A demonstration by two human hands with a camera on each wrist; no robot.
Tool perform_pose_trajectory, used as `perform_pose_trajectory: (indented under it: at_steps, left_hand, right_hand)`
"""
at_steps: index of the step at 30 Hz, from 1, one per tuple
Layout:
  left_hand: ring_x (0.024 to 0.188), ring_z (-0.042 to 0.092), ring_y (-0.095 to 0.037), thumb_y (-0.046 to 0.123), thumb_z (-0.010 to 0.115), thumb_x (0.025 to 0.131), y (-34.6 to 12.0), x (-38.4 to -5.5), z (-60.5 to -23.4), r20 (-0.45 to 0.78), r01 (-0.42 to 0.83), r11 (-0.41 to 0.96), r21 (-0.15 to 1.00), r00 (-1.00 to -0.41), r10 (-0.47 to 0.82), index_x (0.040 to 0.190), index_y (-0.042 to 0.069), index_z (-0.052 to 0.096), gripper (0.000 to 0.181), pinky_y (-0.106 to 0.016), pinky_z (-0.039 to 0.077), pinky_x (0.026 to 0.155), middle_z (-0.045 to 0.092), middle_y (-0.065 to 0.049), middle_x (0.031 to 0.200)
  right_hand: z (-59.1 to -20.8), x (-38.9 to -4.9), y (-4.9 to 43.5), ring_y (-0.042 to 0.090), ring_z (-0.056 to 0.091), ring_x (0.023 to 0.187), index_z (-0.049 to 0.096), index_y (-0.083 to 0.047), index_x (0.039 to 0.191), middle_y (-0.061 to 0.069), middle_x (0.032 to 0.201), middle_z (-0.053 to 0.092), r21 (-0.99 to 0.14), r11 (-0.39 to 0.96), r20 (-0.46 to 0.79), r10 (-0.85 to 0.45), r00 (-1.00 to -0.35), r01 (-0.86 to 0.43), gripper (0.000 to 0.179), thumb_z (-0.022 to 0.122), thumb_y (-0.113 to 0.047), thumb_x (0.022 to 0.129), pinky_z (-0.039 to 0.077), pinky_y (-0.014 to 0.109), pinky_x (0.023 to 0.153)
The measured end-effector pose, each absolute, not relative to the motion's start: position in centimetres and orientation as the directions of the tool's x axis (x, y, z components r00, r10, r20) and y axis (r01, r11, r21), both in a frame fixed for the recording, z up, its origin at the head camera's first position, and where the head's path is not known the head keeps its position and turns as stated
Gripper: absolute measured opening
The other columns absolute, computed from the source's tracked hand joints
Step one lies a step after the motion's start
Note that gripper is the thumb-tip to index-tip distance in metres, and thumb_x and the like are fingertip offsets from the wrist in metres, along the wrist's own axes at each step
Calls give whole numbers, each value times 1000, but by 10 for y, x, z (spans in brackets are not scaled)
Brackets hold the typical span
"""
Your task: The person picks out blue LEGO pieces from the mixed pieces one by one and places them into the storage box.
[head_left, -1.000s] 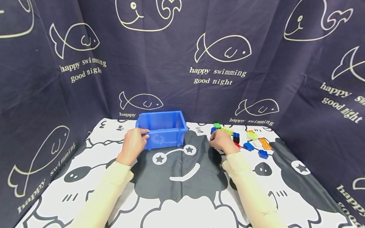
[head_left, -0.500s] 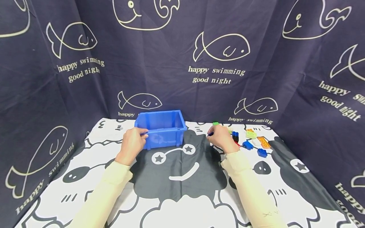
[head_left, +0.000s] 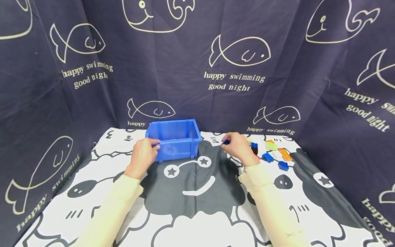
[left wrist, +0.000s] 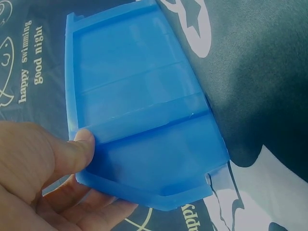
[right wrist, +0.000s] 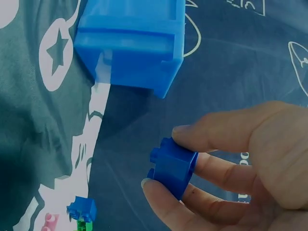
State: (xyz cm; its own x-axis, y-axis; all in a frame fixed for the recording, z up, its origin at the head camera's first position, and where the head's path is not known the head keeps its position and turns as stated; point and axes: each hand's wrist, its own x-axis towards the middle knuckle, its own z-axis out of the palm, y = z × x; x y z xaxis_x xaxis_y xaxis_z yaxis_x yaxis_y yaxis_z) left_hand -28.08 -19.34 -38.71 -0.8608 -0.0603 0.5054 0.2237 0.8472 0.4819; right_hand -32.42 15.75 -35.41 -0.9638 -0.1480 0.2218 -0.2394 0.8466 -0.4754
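My left hand (head_left: 143, 155) holds the front left edge of a blue plastic bin (head_left: 177, 151) on the cloth. In the left wrist view its thumb lies on the bin's wall (left wrist: 134, 96), with the other fingers beneath. To the right of the bin, my right hand (head_left: 238, 148) pinches a small dark blue toy brick (right wrist: 173, 166) between thumb and fingers, apart from the bin. Only a bit of that brick shows in the head view. Beyond the right hand lie several loose toy bricks, including a blue brick (head_left: 283, 165) and an orange one (head_left: 285, 154); the hand hides some.
A black and white patterned cloth (head_left: 197, 192) covers the table. Dark fabric walls (head_left: 191, 75) with fish drawings stand behind it and at both sides. A lime green brick (head_left: 271, 145) and a white piece (head_left: 276, 155) lie among the loose bricks on the right.
My right hand has moved a little left and away from me, with the blue brick in its fingers. The green brick seen earlier is now hidden behind it. The left hand stays on the bin.
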Motion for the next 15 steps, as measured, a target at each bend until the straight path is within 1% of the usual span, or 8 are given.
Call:
perform_pose_trajectory:
  at_steps: [6, 15]
  left_hand:
    - [95, 73, -45, 3, 75, 84, -193, -280, -390, 504, 235, 843, 485, -862, -49, 104, 2, 81, 21, -56, 55, 84, 78, -19, 99]
    - [94, 73, -45, 1, 75, 84, -194, -279, -388, 520, 242, 845, 478, -852, -50, 104, 2, 81, 21, -56, 55, 83, 78, -20, 98]
  right_hand:
    - [-352, -320, 154, 32, 65, 89, 77, -7, 106, 14, 97, 75, -483, 836, 259, -149, -954, -262, 26, 74, -18, 83, 53, 49, 88]
    - [-342, -320, 142, 31, 65, 88, 77, -7, 107, 13, 98, 75, -481, 829, 290, -156, -944, -285, 25, 73, -17, 85, 54, 48, 85]
